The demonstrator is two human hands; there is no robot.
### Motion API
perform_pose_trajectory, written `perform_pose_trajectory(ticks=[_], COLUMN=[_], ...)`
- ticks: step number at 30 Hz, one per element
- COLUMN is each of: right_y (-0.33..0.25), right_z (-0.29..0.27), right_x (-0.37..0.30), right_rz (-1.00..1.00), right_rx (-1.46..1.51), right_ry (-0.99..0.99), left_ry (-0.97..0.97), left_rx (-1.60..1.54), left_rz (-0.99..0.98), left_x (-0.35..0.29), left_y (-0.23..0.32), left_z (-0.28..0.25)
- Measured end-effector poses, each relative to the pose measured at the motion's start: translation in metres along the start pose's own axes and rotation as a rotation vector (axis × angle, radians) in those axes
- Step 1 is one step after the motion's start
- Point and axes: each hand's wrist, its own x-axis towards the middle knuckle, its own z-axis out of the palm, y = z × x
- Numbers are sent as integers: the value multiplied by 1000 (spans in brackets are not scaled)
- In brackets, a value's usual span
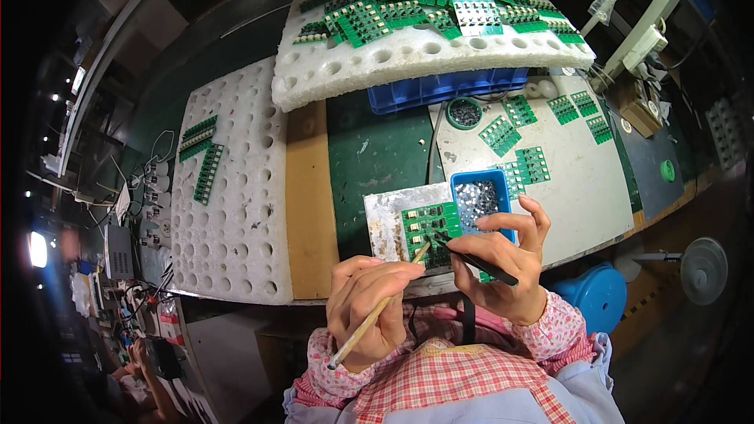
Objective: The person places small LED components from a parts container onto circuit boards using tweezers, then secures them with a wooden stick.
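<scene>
A green circuit board (416, 229) with rows of small white and dark parts lies on a worn metal plate (385, 208) at the table's front edge. My left hand (369, 306) is closed round a thin wooden stick (364, 332), its tip on the board. In my right hand (503, 259) are black tweezers (483, 262), their points over the board near the stick's tip. Right behind the plate, a blue tray (503, 185) holds many small shiny pieces. Part of the board's lower edge is hidden by my hands.
A white foam slab (298, 90) piled with green boards rests on a blue crate (440, 93) at the back. Another foam sheet (236, 243) with several boards lies left. A round dish (463, 112) of dark bits and several boards (499, 136) lie right. A blue stool (597, 298) stands at lower right.
</scene>
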Motion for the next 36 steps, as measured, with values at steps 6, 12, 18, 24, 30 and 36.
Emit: perform_pose_trajectory(ticks=[6, 12, 18, 24, 30, 36], right_y=[0, 1, 0, 0, 0, 0], right_z=[0, -1, -1, 1, 0, -5], right_x=[-1, -1, 0, 0, 0, -1], right_rz=[1, -1, -5, 9, -1, 16], right_rx=[6, 12, 15, 27, 15, 24], right_ry=[1, 0, 1, 14, -1, 15], left_ry=[1, 4, 8, 9, 6, 5], left_rx=[-12, -17, -23, -20, -16, -18], left_rz=[0, 3, -3, -8, -6, 0], left_x=[-1, -1, -1, 0, 0, -1], left_y=[-1, -2, -2, -1, -1, -1], left_z=[0, 1, 1, 0, 0, 0])
